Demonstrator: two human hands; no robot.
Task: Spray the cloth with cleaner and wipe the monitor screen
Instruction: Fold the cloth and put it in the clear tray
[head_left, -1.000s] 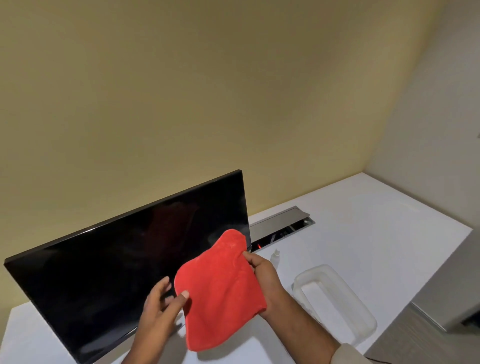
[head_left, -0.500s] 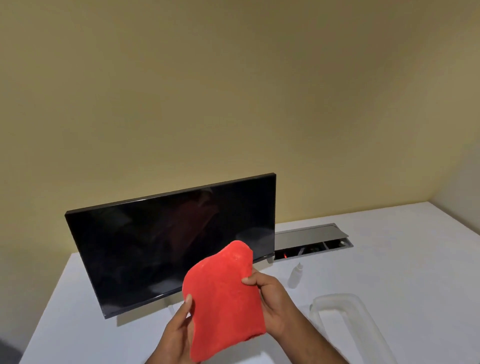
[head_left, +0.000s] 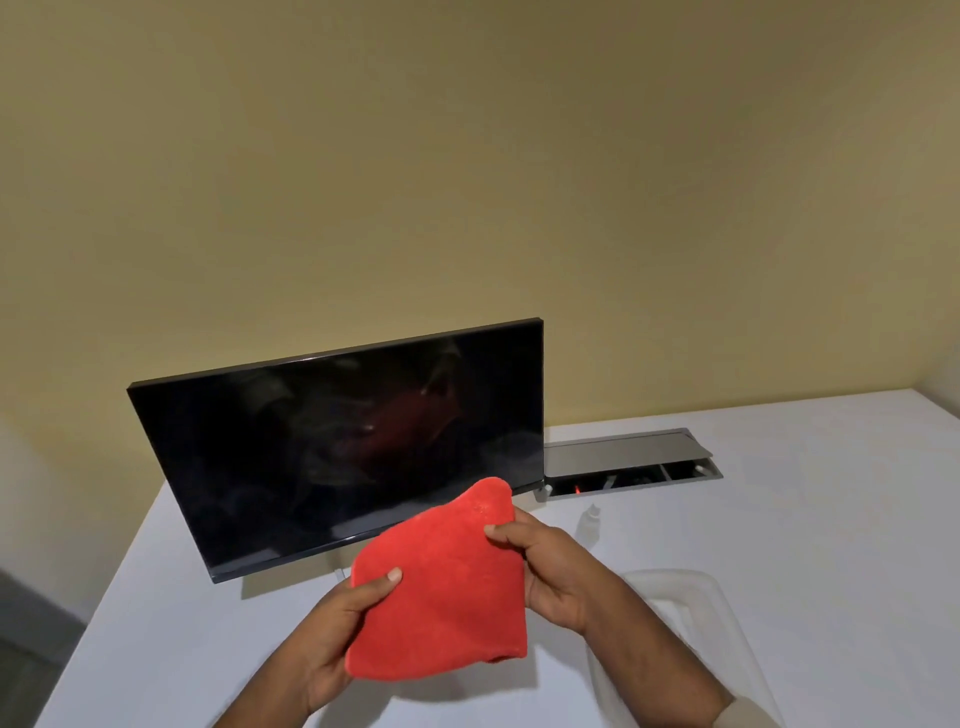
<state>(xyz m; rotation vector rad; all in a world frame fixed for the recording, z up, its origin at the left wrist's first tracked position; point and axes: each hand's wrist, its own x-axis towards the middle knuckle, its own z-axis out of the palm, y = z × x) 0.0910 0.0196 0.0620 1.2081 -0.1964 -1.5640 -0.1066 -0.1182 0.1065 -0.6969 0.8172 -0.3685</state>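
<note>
A red cloth (head_left: 447, 582) is held up between both hands, just in front of the lower right part of the black monitor (head_left: 322, 447). My left hand (head_left: 337, 634) grips its left edge, thumb on the front. My right hand (head_left: 550, 566) pinches its upper right edge. The cloth is apart from the dark, switched-off screen, which reflects it faintly. A small white cleaner bottle (head_left: 589, 522) stands on the white table (head_left: 779, 519), to the right of the monitor and beyond my right hand.
A clear plastic tray (head_left: 691, 592) lies on the table at the lower right, partly behind my right forearm. An open grey cable hatch (head_left: 628, 460) sits in the tabletop right of the monitor. The table's left edge drops off near the monitor. A yellow wall stands behind.
The camera has swung left, so the monitor now sits more centred. My left hand moved from beside the cloth to gripping its left edge. The cloth stays held up before the screen.
</note>
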